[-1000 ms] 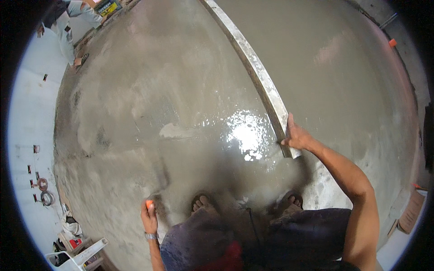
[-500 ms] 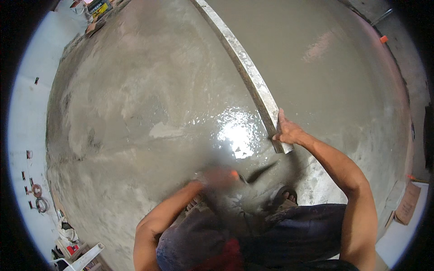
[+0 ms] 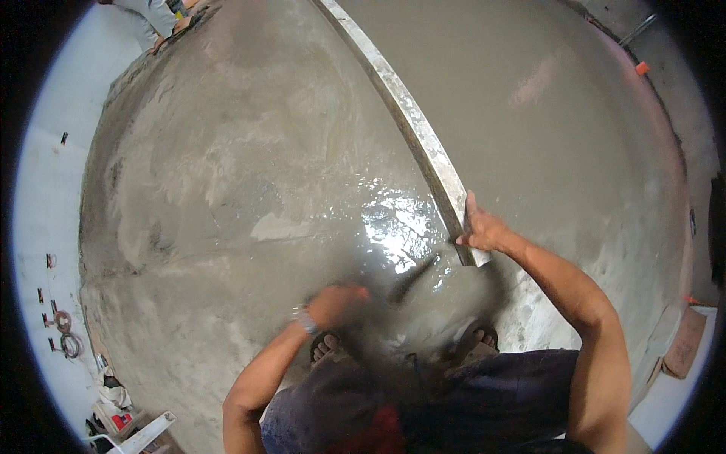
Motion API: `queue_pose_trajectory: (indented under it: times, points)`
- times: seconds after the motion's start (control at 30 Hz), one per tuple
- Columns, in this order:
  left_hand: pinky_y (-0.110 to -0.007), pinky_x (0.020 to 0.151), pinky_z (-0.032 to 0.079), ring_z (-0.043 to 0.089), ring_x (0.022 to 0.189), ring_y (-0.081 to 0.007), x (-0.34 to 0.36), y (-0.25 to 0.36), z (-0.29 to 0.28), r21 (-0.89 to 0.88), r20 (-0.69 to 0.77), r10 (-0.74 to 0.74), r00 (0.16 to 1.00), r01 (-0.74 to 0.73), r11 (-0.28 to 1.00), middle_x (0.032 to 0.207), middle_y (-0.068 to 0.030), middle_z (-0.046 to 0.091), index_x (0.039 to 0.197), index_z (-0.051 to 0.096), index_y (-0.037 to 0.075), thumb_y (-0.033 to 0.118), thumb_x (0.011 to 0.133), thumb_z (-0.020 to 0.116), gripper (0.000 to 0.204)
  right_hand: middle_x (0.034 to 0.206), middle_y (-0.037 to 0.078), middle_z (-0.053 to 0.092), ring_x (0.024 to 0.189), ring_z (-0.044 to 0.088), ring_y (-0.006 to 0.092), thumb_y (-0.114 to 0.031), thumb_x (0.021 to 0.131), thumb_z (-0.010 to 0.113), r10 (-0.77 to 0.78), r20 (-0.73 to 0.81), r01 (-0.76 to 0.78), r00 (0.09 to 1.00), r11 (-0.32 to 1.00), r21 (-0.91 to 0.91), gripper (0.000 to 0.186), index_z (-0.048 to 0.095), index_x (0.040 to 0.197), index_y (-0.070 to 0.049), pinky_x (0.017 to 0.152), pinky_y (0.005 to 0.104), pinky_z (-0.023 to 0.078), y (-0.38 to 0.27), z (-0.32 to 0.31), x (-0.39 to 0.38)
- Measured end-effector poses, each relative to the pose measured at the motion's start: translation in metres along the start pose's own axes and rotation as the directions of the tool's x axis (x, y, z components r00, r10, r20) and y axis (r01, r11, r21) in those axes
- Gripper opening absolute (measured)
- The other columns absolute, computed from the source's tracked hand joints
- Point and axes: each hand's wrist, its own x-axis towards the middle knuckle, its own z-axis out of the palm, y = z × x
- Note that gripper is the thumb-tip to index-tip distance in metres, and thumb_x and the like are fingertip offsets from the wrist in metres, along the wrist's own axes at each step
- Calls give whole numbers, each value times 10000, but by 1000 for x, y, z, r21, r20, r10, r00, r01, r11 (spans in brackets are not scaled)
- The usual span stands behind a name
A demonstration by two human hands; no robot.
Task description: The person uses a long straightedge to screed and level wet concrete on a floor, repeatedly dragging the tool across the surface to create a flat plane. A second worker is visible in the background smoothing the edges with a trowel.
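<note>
The bar point(image 3: 408, 106) lies on the wet floor point(image 3: 544, 174) ahead of the person, its long axis running away from the feet point(image 3: 325, 346) and slanting off leftward until its far end passes out of sight. Of the two hands, the right hand point(image 3: 484, 231) is clearly the nearer: it has the bar by its near end, one digit laid up along the right side and a fingertip showing by the left edge, so the grip closes across the width. The left hand point(image 3: 336, 304) is apart from the bar, left of its near end and lower. It's badly blurred; an orange bit point(image 3: 363, 293) shows at its fingers, but I can't tell how far they're closed or quite what they hold. A dark streak point(image 3: 414, 281) sits between that hand and the bar's near end, too smeared for me to say whether it's a tool or a shadow. Right of the bar the floor looks smooth and even; left of it, patchier. Well left of the bar's far stretch, another person's legs point(image 3: 155, 15) show.
</note>
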Motion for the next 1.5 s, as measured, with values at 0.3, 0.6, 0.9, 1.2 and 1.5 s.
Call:
queue_pose_trajectory:
  times: [0.3,0.6,0.9,1.2,1.5]
  points:
    - [-432,753,475,636,809,-341,29,-18,-51,-121,-186,-244,952,224,967,825,-193,657,1027,590,26,352,959,448,362,1360,345,350,1253,402,425,-280,745,734,-44,-56,46,997,999,29,1145,-135,1400,78,1062,413,335,14,12,6]
    - [-399,661,505,655,719,-310,-56,-20,-12,-10,-14,138,990,-138,990,845,-163,669,1069,582,55,354,974,422,353,1368,358,329,1265,396,416,-253,736,748,-67,-74,69,995,997,33,1143,-114,1394,107,1074,408,321,8,9,4]
    - [-467,794,465,608,926,-397,-96,-112,-48,-121,-108,-228,968,215,969,1029,-220,631,1091,591,40,498,923,435,512,1393,335,312,1288,366,411,-267,731,756,-70,-51,73,996,996,52,1164,-127,1390,106,1085,394,307,7,7,5]
    - [-437,680,457,589,748,-393,-227,-85,-72,-211,-762,-500,411,573,792,781,-225,601,1066,516,-6,351,919,534,387,1380,335,335,1261,400,422,-312,738,746,-15,-52,17,999,999,27,1173,-140,1405,68,1060,418,335,13,10,3]
    - [-476,691,435,560,809,-444,-339,-141,61,-486,-752,-649,-113,760,432,908,-269,569,1061,431,-20,245,892,549,336,1346,373,346,1254,397,437,-332,736,743,9,-22,-9,1000,1000,18,1195,-167,1385,92,1056,404,342,5,8,1]
